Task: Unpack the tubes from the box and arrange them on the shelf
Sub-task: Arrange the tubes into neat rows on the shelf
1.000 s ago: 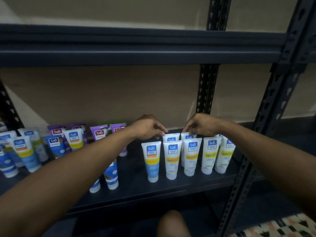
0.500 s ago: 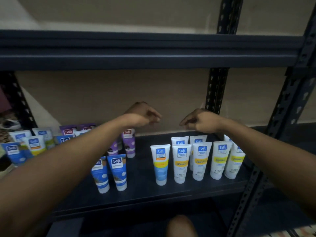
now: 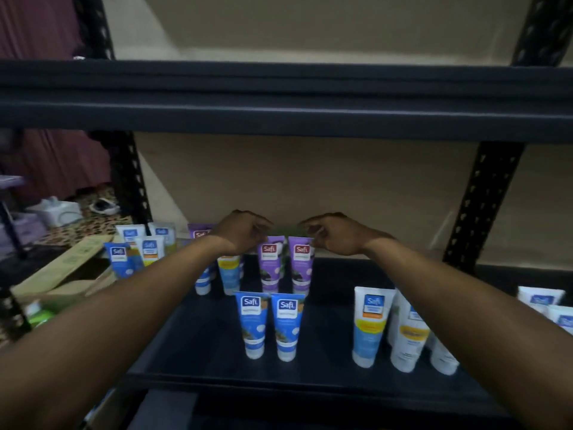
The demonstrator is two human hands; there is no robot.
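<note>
Broadly, the dark metal shelf [image 3: 325,361] carries every tube upright on its cap. An open cardboard box [image 3: 71,274] lies left of the purple tubes [image 3: 269,265], beyond the shelf's post. The left hand [image 3: 245,234] and right hand [image 3: 335,235] meet over the purple tubes, fingers [image 3: 313,228] curled at the top edges; I cannot tell whether they pinch them. Blue tubes [image 3: 268,324] stand just in front of the purple tubes, and white tubes [image 3: 372,324] stand to their right.

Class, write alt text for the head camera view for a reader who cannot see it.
A left hand and right hand reach to the tops of two purple tubes standing together at the back of a dark shelf. Two blue tubes stand in front, white tubes to their right, a cardboard box far left.
</note>
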